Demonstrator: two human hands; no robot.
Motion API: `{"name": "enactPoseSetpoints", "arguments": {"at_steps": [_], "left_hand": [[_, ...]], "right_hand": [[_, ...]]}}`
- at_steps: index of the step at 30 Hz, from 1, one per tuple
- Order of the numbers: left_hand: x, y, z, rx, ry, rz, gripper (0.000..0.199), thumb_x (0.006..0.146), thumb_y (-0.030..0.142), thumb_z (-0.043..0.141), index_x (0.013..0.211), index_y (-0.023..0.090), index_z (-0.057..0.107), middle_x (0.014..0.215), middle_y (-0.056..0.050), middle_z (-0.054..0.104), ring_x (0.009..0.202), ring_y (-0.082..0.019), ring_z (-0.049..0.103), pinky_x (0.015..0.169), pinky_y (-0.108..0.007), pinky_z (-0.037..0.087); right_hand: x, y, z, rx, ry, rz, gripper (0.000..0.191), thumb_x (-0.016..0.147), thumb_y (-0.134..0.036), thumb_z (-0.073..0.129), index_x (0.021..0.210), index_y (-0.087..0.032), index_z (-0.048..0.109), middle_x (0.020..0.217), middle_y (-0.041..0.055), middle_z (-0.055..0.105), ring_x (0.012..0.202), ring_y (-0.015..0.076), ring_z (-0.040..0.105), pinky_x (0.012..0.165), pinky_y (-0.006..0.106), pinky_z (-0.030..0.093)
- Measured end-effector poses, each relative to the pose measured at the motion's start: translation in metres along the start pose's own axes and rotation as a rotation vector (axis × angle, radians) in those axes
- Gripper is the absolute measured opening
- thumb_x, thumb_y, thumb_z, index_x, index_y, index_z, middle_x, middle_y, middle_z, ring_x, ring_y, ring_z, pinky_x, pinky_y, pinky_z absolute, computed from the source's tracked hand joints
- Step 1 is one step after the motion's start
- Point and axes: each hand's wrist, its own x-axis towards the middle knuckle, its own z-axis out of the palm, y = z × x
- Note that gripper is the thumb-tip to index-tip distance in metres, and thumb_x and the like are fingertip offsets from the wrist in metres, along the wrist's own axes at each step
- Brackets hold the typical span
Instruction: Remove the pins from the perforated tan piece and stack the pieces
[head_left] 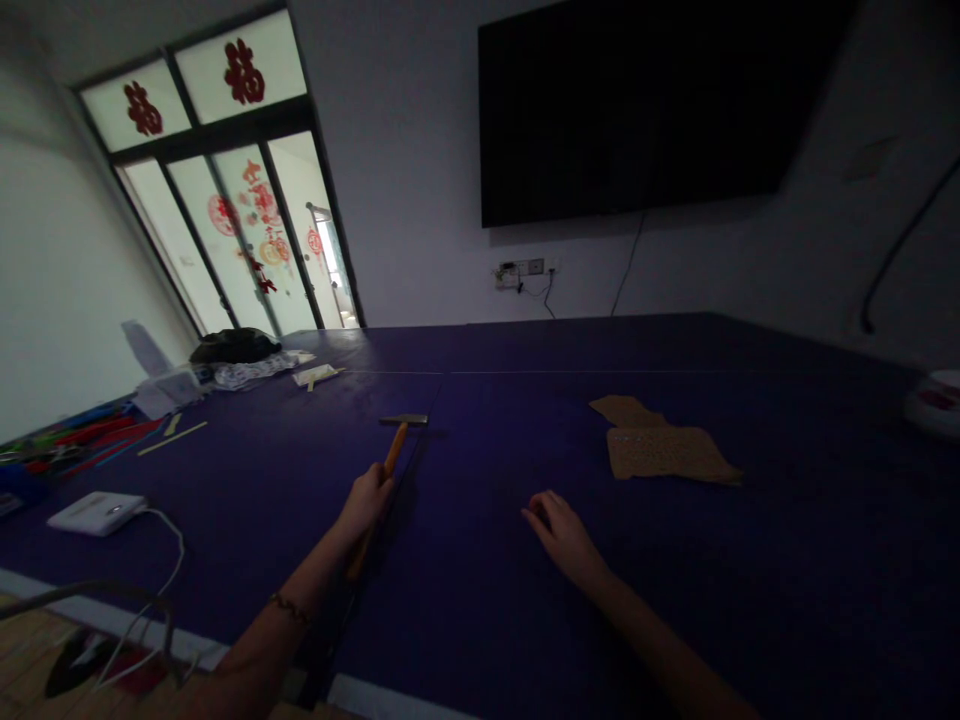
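Note:
My left hand [365, 500] is wrapped round the wooden handle of a hammer [395, 450]. The metal head points away from me, and the handle's lower end shows below my wrist. Over the dark blue tabletop [480, 620], my right hand [562, 535] is curled, thumb and fingers bent toward each other. Whether anything small sits between those fingers I cannot make out. Beyond it to the right lies a torn piece of brown cardboard [667, 452], apart from the hand.
A white power bank [101, 513] with a cable lies at the left. Behind it are coloured tools [97, 440], thin strips, a clear plastic box [166, 392] and a black bag [236, 346]. A seam runs across the table. A television [645, 110] hangs on the wall.

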Motion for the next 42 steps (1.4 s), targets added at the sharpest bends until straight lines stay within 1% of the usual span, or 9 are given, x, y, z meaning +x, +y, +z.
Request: {"name": "enactPoseSetpoints", "arguments": {"at_steps": [2,4,8,15,22,28,37,40,42], "left_hand": [[0.011,-0.012,-0.009,0.162,0.017,-0.040,0.022,0.081,0.025,0.036,0.091,0.011,0.050,0.086,-0.011,0.063,0.077,-0.018,0.060,0.062,-0.023,0.042],[0.018,-0.021,-0.015,0.308,0.000,-0.042,0.025,0.081,0.028,0.036,0.094,0.013,0.051,0.092,-0.012,0.063,0.083,-0.022,0.060,0.065,-0.026,0.042],[0.025,-0.030,-0.014,0.449,-0.057,-0.016,0.031,0.081,0.033,0.035,0.100,0.015,0.051,0.093,-0.012,0.064,0.086,-0.024,0.061,0.065,-0.028,0.043],[0.029,-0.031,-0.002,0.501,-0.106,0.019,0.031,0.080,0.034,0.036,0.100,0.015,0.050,0.093,-0.012,0.064,0.084,-0.023,0.061,0.066,-0.028,0.043],[0.032,-0.036,-0.003,0.492,-0.106,-0.025,0.031,0.081,0.033,0.036,0.102,0.016,0.049,0.096,-0.012,0.064,0.084,-0.022,0.061,0.065,-0.027,0.043],[0.034,-0.037,-0.006,0.485,-0.128,-0.020,0.032,0.081,0.035,0.034,0.098,0.014,0.051,0.093,-0.013,0.064,0.082,-0.024,0.062,0.065,-0.028,0.043],[0.029,-0.027,-0.008,0.619,-0.124,0.021,0.035,0.082,0.036,0.031,0.102,0.015,0.049,0.084,-0.014,0.065,0.083,-0.026,0.062,0.070,-0.034,0.043],[0.028,-0.024,-0.004,0.655,-0.136,0.036,0.035,0.082,0.034,0.030,0.104,0.013,0.048,0.083,-0.016,0.065,0.082,-0.027,0.062,0.070,-0.036,0.043],[0.027,-0.023,-0.003,0.675,-0.139,0.042,0.037,0.083,0.034,0.029,0.105,0.011,0.048,0.082,-0.017,0.065,0.082,-0.028,0.062,0.069,-0.037,0.043]], "right_hand": [[-0.003,0.012,-0.001,-0.018,0.006,0.021,0.017,0.079,-0.032,0.043,0.071,-0.020,0.049,0.071,0.0043,0.055,0.070,0.0200,0.054,0.068,0.035,0.043],[-0.004,0.019,0.001,-0.028,0.007,0.039,0.017,0.080,-0.033,0.041,0.073,-0.020,0.049,0.072,0.0044,0.055,0.070,0.0198,0.054,0.068,0.035,0.043],[-0.004,0.024,0.006,-0.045,-0.005,0.055,0.016,0.079,-0.034,0.043,0.074,-0.020,0.050,0.072,0.0041,0.056,0.072,0.0205,0.055,0.070,0.035,0.044],[-0.008,0.025,0.005,-0.051,-0.022,0.069,0.016,0.079,-0.033,0.043,0.077,-0.020,0.050,0.076,0.0053,0.057,0.075,0.0205,0.056,0.073,0.036,0.044],[-0.011,0.024,0.004,-0.047,-0.030,0.082,0.016,0.079,-0.033,0.044,0.079,-0.019,0.051,0.080,0.0067,0.058,0.079,0.0211,0.056,0.074,0.037,0.044],[-0.013,0.022,0.003,-0.047,-0.026,0.088,0.014,0.079,-0.032,0.045,0.080,-0.020,0.053,0.080,0.0064,0.059,0.078,0.0215,0.056,0.074,0.038,0.045],[-0.013,0.021,0.003,-0.051,-0.028,0.086,0.014,0.078,-0.032,0.046,0.080,-0.019,0.053,0.080,0.0072,0.060,0.078,0.0221,0.057,0.074,0.038,0.045],[-0.014,0.021,0.003,-0.013,-0.013,0.102,0.014,0.077,-0.032,0.048,0.077,-0.019,0.054,0.078,0.0067,0.060,0.078,0.0222,0.057,0.074,0.038,0.044],[-0.015,0.020,0.003,0.067,0.013,0.133,0.012,0.073,-0.031,0.052,0.074,-0.019,0.055,0.076,0.0058,0.060,0.077,0.0223,0.057,0.074,0.038,0.044]]}}
